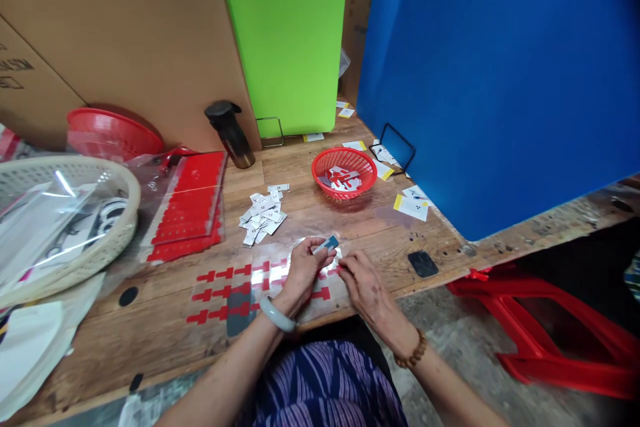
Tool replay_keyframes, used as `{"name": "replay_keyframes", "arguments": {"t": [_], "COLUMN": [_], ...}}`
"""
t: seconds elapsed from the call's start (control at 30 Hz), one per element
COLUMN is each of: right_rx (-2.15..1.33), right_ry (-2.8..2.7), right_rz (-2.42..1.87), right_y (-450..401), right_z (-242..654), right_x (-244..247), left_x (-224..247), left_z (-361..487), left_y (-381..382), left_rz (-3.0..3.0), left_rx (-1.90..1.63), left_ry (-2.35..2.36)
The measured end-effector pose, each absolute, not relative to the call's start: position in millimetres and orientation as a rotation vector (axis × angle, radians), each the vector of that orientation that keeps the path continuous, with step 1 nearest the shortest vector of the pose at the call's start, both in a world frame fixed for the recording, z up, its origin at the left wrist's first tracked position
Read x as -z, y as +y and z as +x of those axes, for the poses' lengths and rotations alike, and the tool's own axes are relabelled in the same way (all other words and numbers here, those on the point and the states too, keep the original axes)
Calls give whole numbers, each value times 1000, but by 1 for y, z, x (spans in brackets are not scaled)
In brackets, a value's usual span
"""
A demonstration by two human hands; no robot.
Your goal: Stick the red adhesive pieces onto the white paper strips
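My left hand (303, 268) pinches a small blue-grey and white card (327, 245) above the front edge of the table. Close on its right, my right hand (367, 287) has thumb and fingers pressed together at a small red piece by the clear sheet's right side. Under both hands lies a clear sheet (320, 307) with rows of red T-shaped pieces (243, 269). Beyond my left hand is a loose pile of small white cards (263, 215). A red basket (345, 195) holding white and red pieces stands farther back.
A dark bottle (232, 137), red sheets (190, 197) and a large cream basket (131, 207) are on the left. Green (295, 40) and blue (490, 80) panels stand behind and right. White-yellow cards (413, 207) lie near the blue panel. A red stool (545, 327) is at right.
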State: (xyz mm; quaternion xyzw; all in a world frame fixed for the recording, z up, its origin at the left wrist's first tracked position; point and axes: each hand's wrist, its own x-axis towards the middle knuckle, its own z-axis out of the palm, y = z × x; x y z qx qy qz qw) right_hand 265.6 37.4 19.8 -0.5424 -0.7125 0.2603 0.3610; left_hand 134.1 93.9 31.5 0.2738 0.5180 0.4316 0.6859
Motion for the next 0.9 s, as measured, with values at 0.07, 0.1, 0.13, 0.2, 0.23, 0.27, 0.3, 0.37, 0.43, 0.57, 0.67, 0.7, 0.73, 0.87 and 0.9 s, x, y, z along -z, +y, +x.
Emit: {"name": "replay_keyframes", "arguments": {"t": [0.07,0.1,0.13,0.2,0.23,0.27,0.3,0.37,0.43,0.57,0.67,0.7,0.73,0.87,0.9], "right_rx": [-653,-645,-641,-639,-639,-639,-637,-627,-606,-545,-553,-577,-610,-799,-837], "right_ry": [-1813,-1804,-1800,-1795,-1793,-1794,-1797,-1822,-1871,-1972,-1967,-1944,-1910,-1688,-1623], "right_rz": [-1428,-1442,-1449,-1450,-1451,-1455,-1460,-1463,-1453,-1433,-1419,-1409,-1400,-1451,-1479], "right_y": [36,36,37,39,39,39,39,36,31,24,20,20,19,20,22], "right_z": [264,264,263,262,261,261,261,261,262,265,268,269,269,271,271], "right_x": [-18,-18,-19,-21,-23,-25,-26,-28,-29,-33,-41,-44,-47,-59,-61], "left_x": [-31,-31,-31,-31,-30,-30,-29,-27,-25,-22,-25,-27,-30,-47,-51], "left_z": [134,134,135,135,136,136,136,137,137,136,136,135,134,122,117], "left_y": [94,94,94,94,94,93,93,93,93,94,95,95,95,90,87], "left_rz": [613,613,614,618,620,622,623,624,624,616,588,574,557,495,475], "left_rx": [-972,-977,-983,-997,-1005,-1013,-1022,-1036,-1048,-1059,-1039,-1026,-1010,-930,-907], "left_ry": [1168,1171,1174,1174,1173,1171,1170,1170,1171,1167,1151,1144,1134,1091,1077]}}
